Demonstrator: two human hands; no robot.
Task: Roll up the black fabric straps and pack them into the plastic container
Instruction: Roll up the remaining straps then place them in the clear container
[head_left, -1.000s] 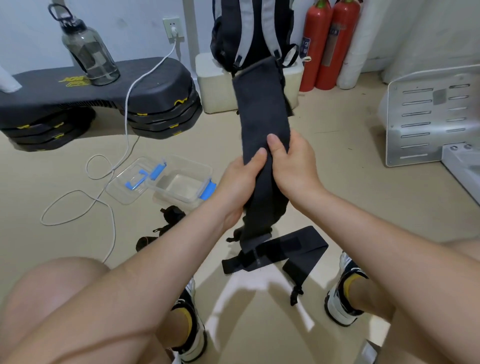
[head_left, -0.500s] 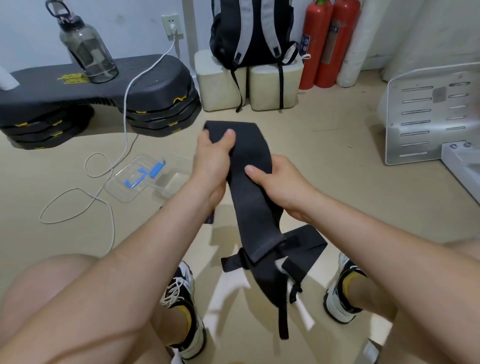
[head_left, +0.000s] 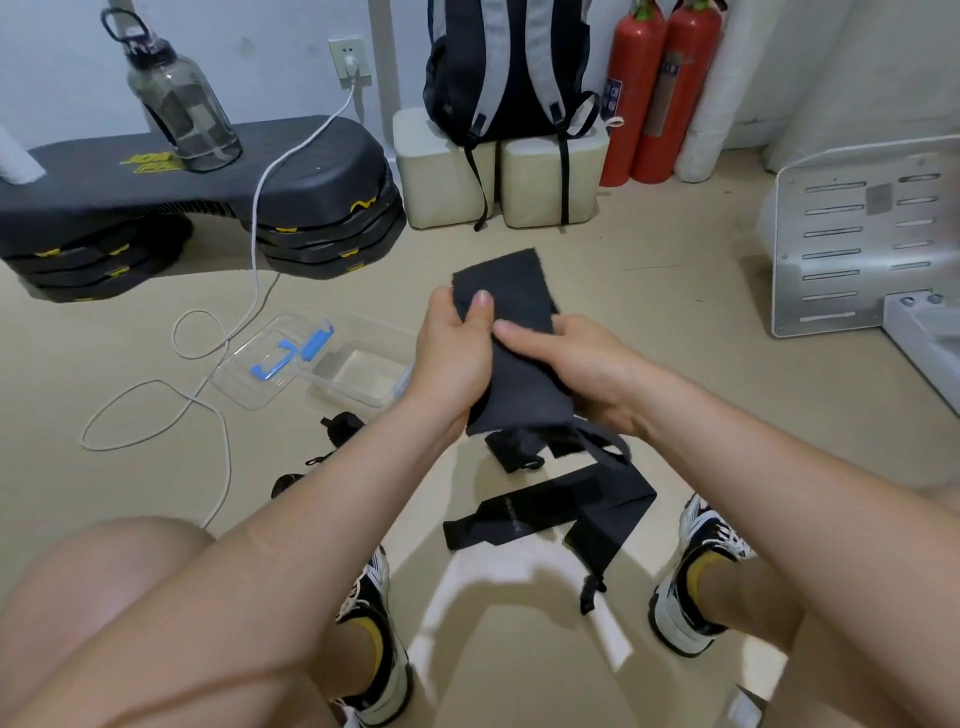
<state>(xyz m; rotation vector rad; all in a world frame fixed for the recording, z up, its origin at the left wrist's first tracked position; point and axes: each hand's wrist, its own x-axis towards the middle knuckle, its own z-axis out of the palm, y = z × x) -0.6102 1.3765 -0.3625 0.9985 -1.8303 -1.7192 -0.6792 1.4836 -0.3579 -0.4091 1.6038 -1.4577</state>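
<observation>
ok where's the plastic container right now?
Head view, on the floor left of centre: the plastic container sits open just left of the left hand, with its blue-clipped lid lying beside it on the far left side.

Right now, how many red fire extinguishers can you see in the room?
2. One red fire extinguisher stands by the wall just right of the backpack; the second extinguisher stands close beside it, further right. More may lie outside the view.

black strap (head_left: 519, 358) held upright; clear container (head_left: 358, 376) open on floor.
</observation>
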